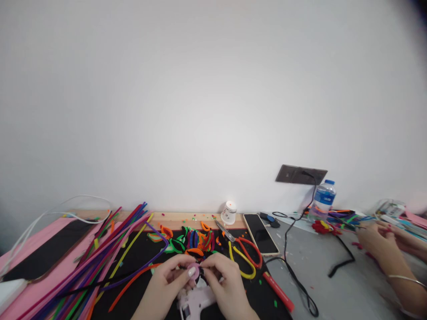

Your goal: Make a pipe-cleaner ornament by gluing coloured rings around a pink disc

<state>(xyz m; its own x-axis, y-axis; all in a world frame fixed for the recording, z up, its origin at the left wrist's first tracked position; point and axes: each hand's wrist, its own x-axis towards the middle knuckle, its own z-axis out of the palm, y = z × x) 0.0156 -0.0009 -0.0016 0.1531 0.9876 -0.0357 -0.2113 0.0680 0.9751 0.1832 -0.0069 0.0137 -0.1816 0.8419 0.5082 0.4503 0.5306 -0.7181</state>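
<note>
My left hand (pixel 167 282) pinches a small pink fuzzy piece (pixel 194 271), apparently coiled pipe cleaner, between thumb and fingertips. Close against it, my right hand (pixel 227 281) has its thumb and fingers closed on a small black piece (pixel 201 270), mostly hidden by the fingertips. Just below both hands lies a pale pink glue gun (pixel 197 303) on a black mat (pixel 267 295). Beyond my fingers sit bent pipe-cleaner shapes (pixel 196 239) in orange, green and other colours. Scissors (pixel 247 258) with yellow and red handles lie right of my right hand.
Long pipe cleaners (pixel 110 262) pile up at left beside a dark tablet-like slab (pixel 50 249). A paper cup (pixel 228 213), a phone (pixel 260 234), black cable (pixel 287 258) and water bottle (pixel 322 201) stand or lie rightward. Another person's hands (pixel 380 242) work at far right.
</note>
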